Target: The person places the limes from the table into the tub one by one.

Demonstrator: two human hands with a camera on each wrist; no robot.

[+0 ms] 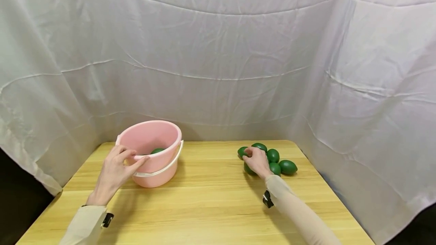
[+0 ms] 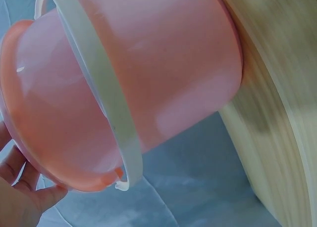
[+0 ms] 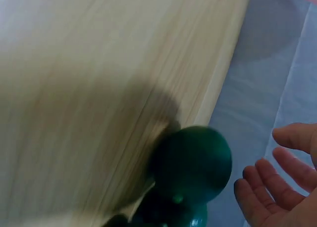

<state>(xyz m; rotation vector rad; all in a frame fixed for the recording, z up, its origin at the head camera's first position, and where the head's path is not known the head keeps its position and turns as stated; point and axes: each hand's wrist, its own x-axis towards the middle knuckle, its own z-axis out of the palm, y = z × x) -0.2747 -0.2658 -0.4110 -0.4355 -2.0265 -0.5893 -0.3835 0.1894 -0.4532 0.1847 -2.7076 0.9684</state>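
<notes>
My left hand point(image 1: 114, 169) holds the near left rim of a pink bucket point(image 1: 160, 177), with the fingers over the rim and the thumb along its outside. The bucket's white handle point(image 2: 111, 98) hangs down across its front. Inside lies a smooth green fruit point(image 1: 158, 150), partly hidden by the wall. At the right, my right hand point(image 1: 257, 160) reaches over a cluster of dark green oval fruits point(image 1: 288, 167), some with pointed tips. In the right wrist view its fingers point(image 3: 272, 180) are spread apart with nothing between them, beside one green fruit point(image 3: 193, 162).
The bucket and the fruit cluster stand toward the back of a light wooden table point(image 1: 204, 199), well apart from each other. Pale curtains point(image 1: 218, 48) hang behind the table and along both sides. A black wrist strap point(image 1: 268, 199) shows at the right sleeve.
</notes>
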